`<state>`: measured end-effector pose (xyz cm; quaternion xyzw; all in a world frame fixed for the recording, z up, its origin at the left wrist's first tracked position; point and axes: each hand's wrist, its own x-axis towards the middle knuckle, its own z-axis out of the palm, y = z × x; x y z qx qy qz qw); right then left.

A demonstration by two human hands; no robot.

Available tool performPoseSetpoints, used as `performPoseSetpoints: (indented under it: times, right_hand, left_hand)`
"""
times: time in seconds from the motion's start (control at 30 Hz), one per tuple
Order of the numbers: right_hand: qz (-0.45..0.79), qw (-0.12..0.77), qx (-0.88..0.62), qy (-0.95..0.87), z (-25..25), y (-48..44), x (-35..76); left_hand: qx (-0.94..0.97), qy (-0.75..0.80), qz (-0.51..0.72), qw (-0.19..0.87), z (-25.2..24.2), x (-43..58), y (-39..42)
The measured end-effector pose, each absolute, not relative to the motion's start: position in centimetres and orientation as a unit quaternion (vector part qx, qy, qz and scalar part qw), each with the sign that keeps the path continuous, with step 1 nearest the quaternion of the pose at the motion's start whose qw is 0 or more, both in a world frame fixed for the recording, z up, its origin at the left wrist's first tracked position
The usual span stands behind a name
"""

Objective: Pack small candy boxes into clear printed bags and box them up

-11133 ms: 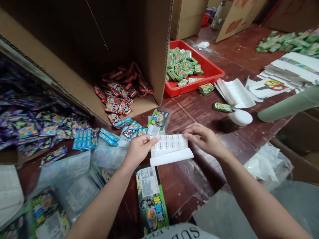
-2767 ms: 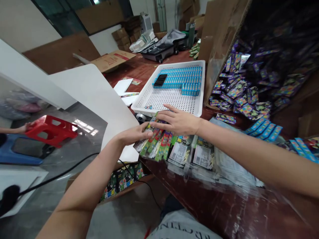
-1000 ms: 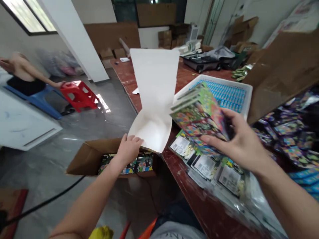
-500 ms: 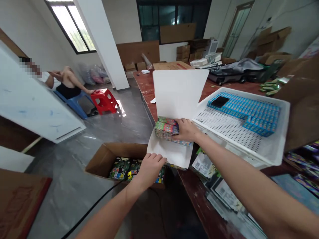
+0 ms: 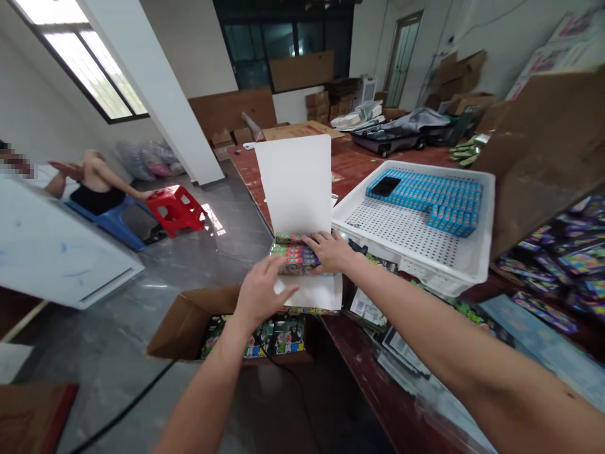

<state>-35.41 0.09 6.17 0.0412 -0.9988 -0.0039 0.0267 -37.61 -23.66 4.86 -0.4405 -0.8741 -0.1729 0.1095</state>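
A stack of colourful packets lies on the low flap of a bent white card at the corner of the red-brown table. My right hand rests on top of the stack, fingers curled over its far edge. My left hand is at the stack's near side, its fingers reaching up against the packets and over the white flap. The card's tall part stands upright behind the stack.
A white perforated tray with rows of blue packets and a black phone sits to the right. An open cardboard box of packets stands on the floor below. A person sits at the far left by a red stool.
My right hand carried the stack from over the table onto the white card and now presses it down. My left hand rose from the flap's front edge to the stack's near side.
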Motion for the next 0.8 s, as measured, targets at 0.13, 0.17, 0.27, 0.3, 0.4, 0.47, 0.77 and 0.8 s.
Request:
performPoseSetpoints:
  times: [0.13,0.17,0.27,0.3,0.4,0.47,0.77,0.8]
  right_hand:
    - [-0.001,0.018,0.038,-0.999,6.4,-0.1,-34.9]
    - [0.000,0.015,0.040,-0.999,6.8,-0.2,-34.7]
    - [0.009,0.021,0.038,-0.999,8.3,0.4,-33.1]
    - [0.019,0.042,0.034,-0.998,8.8,1.1,-32.0]
    - [0.078,0.142,0.019,-0.987,9.7,4.1,-27.2]
    - [0.139,0.197,-0.005,-0.970,9.2,6.4,-23.0]
    - [0.670,0.133,-0.425,-0.595,1.6,6.0,-15.6]
    - [0.684,0.129,-0.430,-0.575,1.2,5.6,-16.2]
  left_hand:
    - [-0.433,-0.896,-0.074,0.062,5.9,-42.1,-19.9]
    - [-0.435,-0.898,-0.044,0.041,5.8,-42.8,-19.0]
    - [-0.432,-0.901,0.003,0.027,5.5,-44.0,-17.0]
    - [-0.433,-0.901,0.008,0.033,5.4,-44.1,-16.7]
    - [-0.445,-0.894,0.008,0.049,5.5,-44.4,-16.5]
    - [-0.450,-0.891,0.002,0.062,5.5,-44.4,-16.7]
    - [-0.469,-0.840,-0.213,0.171,3.8,-37.5,-15.4]
    - [-0.476,-0.823,-0.270,0.151,3.8,-35.9,-14.7]
